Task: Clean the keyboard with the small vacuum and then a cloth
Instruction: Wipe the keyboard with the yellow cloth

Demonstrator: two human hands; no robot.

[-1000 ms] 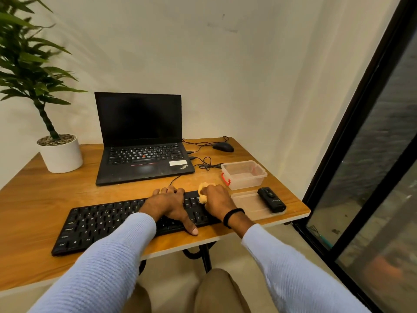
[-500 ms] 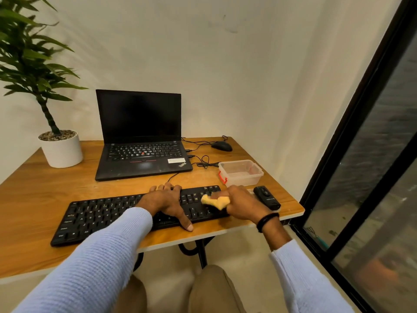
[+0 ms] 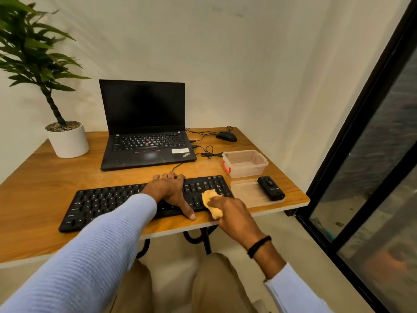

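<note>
The wooden desk (image 3: 33,177) carries the black keyboard (image 3: 101,204), which lies under both hands. The left hand (image 3: 171,188) rests flat across its middle keys, fingers spread, holding nothing. Just right of it, the right hand (image 3: 232,213) clutches the yellow cloth (image 3: 212,203), bunched against the keyboard's right-end keys. The small vacuum (image 3: 270,188) lies farther right of that grip, untouched.

Passable: desk (image 3: 90,177) strip btw. keyboard (image 3: 101,204) & laptop (image 3: 146,152). Obstructed R of keyboard: lid (image 3: 248,195), vacuum (image 3: 270,187), container (image 3: 244,163), cables (image 3: 207,152).
</note>
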